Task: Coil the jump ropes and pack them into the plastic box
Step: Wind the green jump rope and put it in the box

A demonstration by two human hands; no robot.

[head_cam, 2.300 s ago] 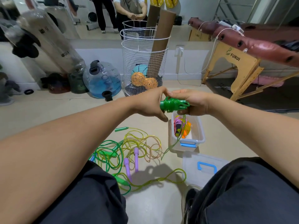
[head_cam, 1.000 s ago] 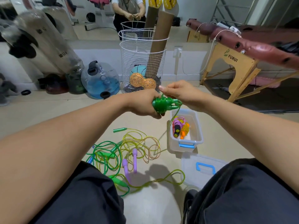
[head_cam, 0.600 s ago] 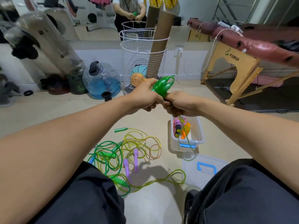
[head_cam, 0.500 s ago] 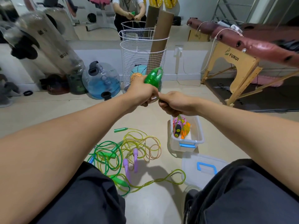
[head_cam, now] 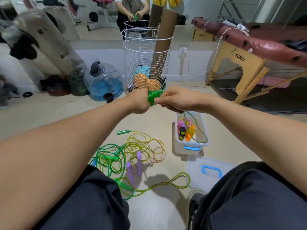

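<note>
— Jump ropes: how far along are you?

— You have one green coil [head_cam: 154, 97] bundled between your hands above the floor. Your left hand [head_cam: 139, 102] grips its body; your right hand [head_cam: 174, 100] pinches the near end, and a green tail [head_cam: 196, 125] hangs into the plastic box [head_cam: 191, 144].

— What's done?

— One pink and orange bundle [head_cam: 184, 128] lies in the box. A loose tangle [head_cam: 132, 151] waits on the floor, and the lid [head_cam: 209, 170] is off.

— Changed lately?

— Half a second ago the coil was higher and upright; you've lowered it and brought your right hand alongside.
</note>
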